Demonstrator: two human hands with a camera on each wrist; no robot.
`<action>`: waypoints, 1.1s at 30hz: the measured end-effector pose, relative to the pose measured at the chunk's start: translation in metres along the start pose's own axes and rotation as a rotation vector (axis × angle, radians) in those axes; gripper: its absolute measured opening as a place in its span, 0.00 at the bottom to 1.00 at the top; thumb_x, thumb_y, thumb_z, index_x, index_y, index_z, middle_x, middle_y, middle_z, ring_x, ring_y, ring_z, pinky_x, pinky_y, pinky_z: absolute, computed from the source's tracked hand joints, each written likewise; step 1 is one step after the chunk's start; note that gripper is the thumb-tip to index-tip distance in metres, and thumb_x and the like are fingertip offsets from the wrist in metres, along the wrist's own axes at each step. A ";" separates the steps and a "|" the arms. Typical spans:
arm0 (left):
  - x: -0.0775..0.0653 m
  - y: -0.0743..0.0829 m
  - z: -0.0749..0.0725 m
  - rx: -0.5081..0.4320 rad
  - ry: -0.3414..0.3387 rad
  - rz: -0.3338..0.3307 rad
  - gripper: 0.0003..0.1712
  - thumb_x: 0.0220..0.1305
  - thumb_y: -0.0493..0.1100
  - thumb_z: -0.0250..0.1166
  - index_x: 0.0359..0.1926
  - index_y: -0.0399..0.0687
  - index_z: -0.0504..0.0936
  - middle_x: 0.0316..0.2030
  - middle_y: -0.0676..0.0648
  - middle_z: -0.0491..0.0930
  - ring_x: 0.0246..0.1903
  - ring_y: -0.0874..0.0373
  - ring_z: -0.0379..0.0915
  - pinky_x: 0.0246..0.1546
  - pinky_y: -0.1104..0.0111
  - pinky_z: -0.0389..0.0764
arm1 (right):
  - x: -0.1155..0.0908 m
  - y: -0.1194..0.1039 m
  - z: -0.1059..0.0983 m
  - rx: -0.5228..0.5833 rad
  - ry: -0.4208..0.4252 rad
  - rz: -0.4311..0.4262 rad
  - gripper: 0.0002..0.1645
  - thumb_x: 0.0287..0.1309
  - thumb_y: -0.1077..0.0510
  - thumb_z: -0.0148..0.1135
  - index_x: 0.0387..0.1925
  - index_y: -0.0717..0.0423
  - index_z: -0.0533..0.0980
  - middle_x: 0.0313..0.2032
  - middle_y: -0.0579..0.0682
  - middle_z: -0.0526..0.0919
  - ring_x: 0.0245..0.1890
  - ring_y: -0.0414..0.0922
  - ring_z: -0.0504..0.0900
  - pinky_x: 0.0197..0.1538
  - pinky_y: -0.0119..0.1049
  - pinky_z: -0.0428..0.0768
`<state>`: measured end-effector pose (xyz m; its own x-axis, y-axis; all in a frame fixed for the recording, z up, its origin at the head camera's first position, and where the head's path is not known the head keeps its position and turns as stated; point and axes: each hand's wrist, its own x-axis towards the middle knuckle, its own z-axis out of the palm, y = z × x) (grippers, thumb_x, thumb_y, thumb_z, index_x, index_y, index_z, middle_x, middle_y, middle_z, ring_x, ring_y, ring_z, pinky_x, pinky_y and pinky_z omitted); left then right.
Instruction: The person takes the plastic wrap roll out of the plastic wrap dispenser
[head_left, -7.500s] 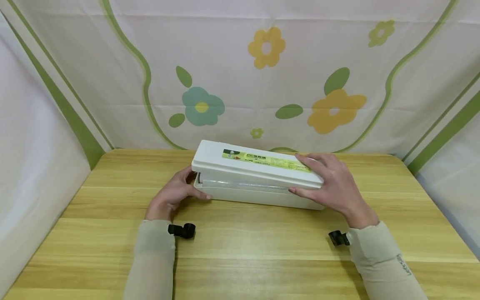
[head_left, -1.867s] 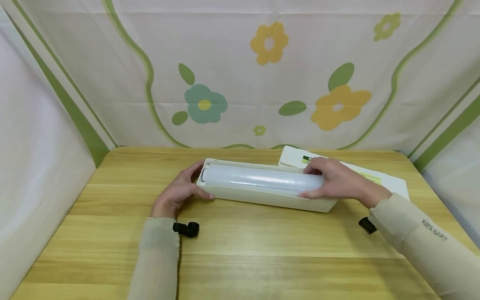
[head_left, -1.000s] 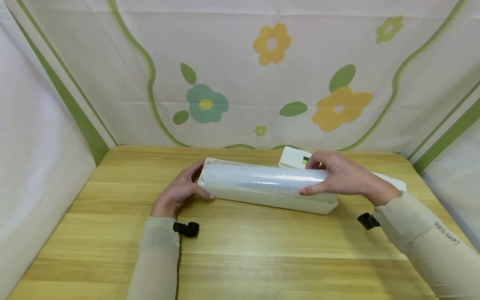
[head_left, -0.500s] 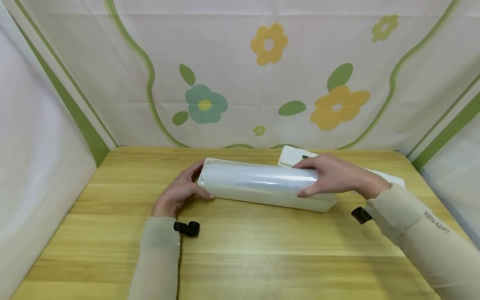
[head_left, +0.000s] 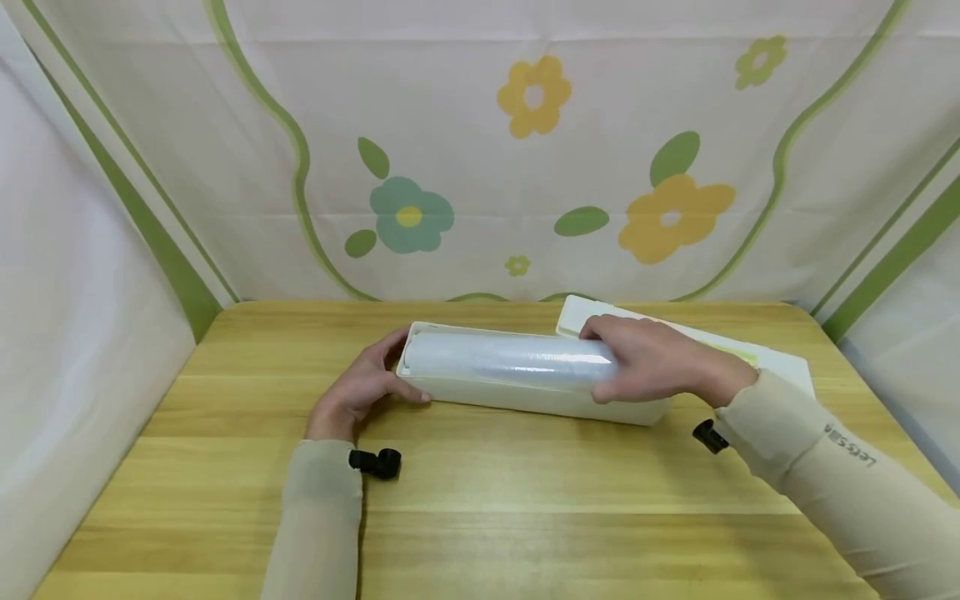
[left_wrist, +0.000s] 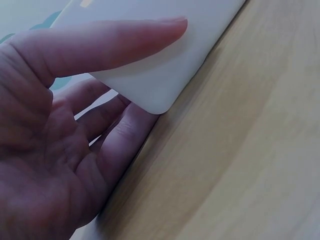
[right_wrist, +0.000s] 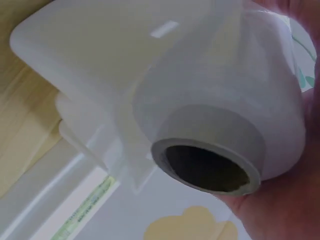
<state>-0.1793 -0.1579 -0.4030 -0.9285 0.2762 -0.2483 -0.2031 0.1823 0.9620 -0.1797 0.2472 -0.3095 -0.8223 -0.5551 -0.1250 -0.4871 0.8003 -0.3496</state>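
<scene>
A roll of plastic wrap (head_left: 502,354) lies lengthwise in a long off-white box (head_left: 517,402) on the table, its right end raised. My right hand (head_left: 652,358) grips the roll near that end, thumb in front and fingers behind. Up close in the right wrist view, the roll's hollow core (right_wrist: 215,122) sticks out beside the box's end. My left hand (head_left: 363,383) holds the box's left end. In the left wrist view, its thumb (left_wrist: 125,45) presses the box wall and the other fingers reach behind the corner.
The white lid (head_left: 780,371) with a green-yellow label lies behind and to the right of the box, partly under my right forearm. A wooden table (head_left: 480,517) spreads in front. A flowered cloth (head_left: 480,150) hangs along the back edge.
Since the first frame the lid has come off and now lies at the back right. Over the last second my right hand has shifted a little left along the roll; my left hand stays put.
</scene>
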 end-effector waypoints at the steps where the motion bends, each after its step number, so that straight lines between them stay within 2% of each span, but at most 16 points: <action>1: 0.000 0.000 0.000 0.000 -0.002 0.001 0.68 0.42 0.24 0.82 0.84 0.56 0.63 0.78 0.46 0.65 0.69 0.45 0.64 0.74 0.53 0.67 | -0.001 0.000 0.001 -0.021 0.005 0.002 0.32 0.44 0.50 0.74 0.55 0.47 0.79 0.44 0.43 0.85 0.38 0.41 0.79 0.43 0.40 0.78; 8: 0.001 0.001 0.000 0.007 0.000 -0.002 0.68 0.42 0.24 0.82 0.83 0.56 0.64 0.78 0.45 0.65 0.69 0.44 0.64 0.73 0.54 0.69 | -0.001 -0.007 0.002 -0.137 0.025 0.002 0.38 0.40 0.45 0.73 0.60 0.43 0.81 0.40 0.41 0.86 0.35 0.40 0.78 0.37 0.40 0.75; 13: 0.001 0.000 0.000 0.003 0.001 0.002 0.68 0.42 0.23 0.82 0.84 0.55 0.63 0.79 0.45 0.64 0.71 0.44 0.62 0.76 0.51 0.64 | 0.002 -0.009 0.008 -0.216 0.034 -0.023 0.36 0.42 0.40 0.72 0.57 0.42 0.80 0.39 0.38 0.85 0.33 0.38 0.78 0.33 0.39 0.74; 15: 0.001 0.000 0.000 0.000 0.002 0.003 0.68 0.42 0.23 0.82 0.84 0.54 0.63 0.80 0.45 0.63 0.72 0.44 0.60 0.78 0.50 0.62 | 0.003 -0.009 0.010 -0.238 0.046 -0.023 0.36 0.45 0.33 0.73 0.56 0.41 0.79 0.38 0.38 0.85 0.33 0.38 0.78 0.33 0.39 0.74; 20: 0.001 0.001 0.000 -0.002 0.000 0.003 0.68 0.42 0.23 0.82 0.84 0.53 0.62 0.80 0.45 0.62 0.73 0.44 0.59 0.78 0.49 0.60 | 0.004 -0.009 0.012 -0.268 0.064 -0.019 0.49 0.44 0.15 0.72 0.60 0.38 0.78 0.39 0.39 0.86 0.33 0.39 0.80 0.37 0.41 0.77; 27: 0.000 0.001 0.001 -0.002 0.006 -0.007 0.69 0.42 0.24 0.82 0.84 0.55 0.62 0.80 0.45 0.62 0.73 0.44 0.60 0.77 0.50 0.63 | 0.005 -0.011 0.009 -0.271 0.039 -0.039 0.43 0.55 0.20 0.70 0.59 0.45 0.78 0.38 0.40 0.85 0.31 0.38 0.78 0.34 0.39 0.74; 33: 0.000 0.000 0.003 0.005 -0.001 -0.006 0.69 0.44 0.24 0.82 0.85 0.53 0.60 0.82 0.45 0.60 0.74 0.44 0.58 0.79 0.49 0.61 | 0.005 -0.015 0.011 -0.284 0.033 -0.036 0.40 0.56 0.24 0.69 0.56 0.47 0.76 0.35 0.39 0.84 0.27 0.38 0.76 0.32 0.39 0.74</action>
<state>-0.1786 -0.1554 -0.4033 -0.9268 0.2761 -0.2546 -0.2075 0.1887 0.9599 -0.1738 0.2302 -0.3148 -0.8099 -0.5803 -0.0856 -0.5751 0.8143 -0.0782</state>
